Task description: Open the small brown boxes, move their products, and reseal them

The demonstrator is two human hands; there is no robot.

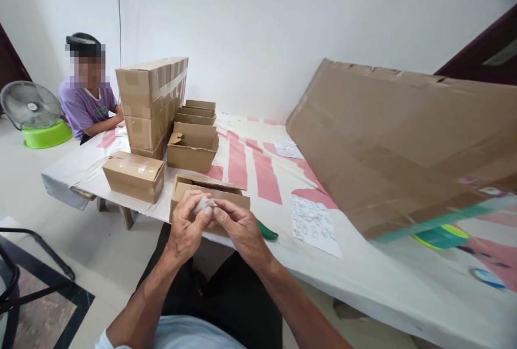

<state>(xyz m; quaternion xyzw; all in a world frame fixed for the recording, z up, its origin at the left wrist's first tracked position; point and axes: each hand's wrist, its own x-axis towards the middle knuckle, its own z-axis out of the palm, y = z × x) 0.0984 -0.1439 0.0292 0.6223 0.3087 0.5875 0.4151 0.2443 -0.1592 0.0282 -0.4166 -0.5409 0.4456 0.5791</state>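
A small whitish, see-through packet is pinched between my two hands, above the table's front edge. My left hand has its fingers and thumb closed on the packet's left side. From the right, my right hand grips the packet's other edge between thumb and fingers. Just behind the hands stands an open cardboard box, partly hidden by them. A green object lies right of my right hand. Farther right, a sheet with printed drawings lies on the cloth.
Stacked taped cartons, a closed box and open boxes stand at the left. A large cardboard piece leans at the right, near a teal bowl and a tape roll. A person sits at the far left.
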